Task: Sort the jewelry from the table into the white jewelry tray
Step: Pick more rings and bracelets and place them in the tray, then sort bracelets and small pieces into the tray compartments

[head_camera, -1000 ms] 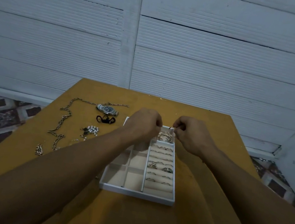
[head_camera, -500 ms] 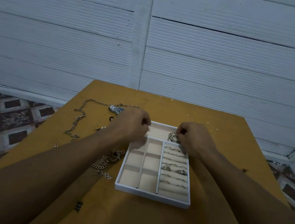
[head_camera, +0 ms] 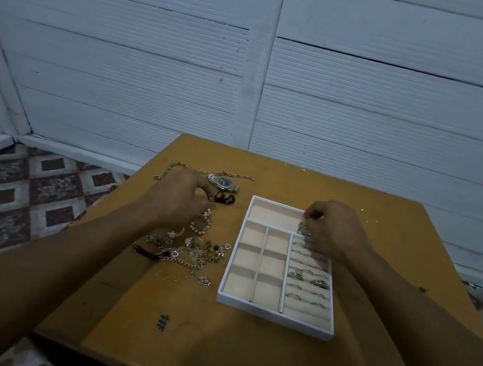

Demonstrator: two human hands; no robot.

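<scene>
White ribbed wall panels back an ochre table, with patterned floor tiles showing on either side. On the table, the white jewelry tray lies right of centre, and rings are slotted into its right-hand rows while the square compartments on its left show only their lining. The right hand hangs over the tray's far right corner with its fingers curled down onto a silver bangle in the long far compartment; the fingertips are hidden, so I cannot tell whether they grip it. The left hand is over the loose jewelry left of the tray, fingers bent, just beside a watch, a small black piece and a pearl bracelet; I cannot tell if it holds anything. Nearer the camera lies a tangled heap of chains, too dim and small to separate. Both forearms run off the lower edge.
</scene>
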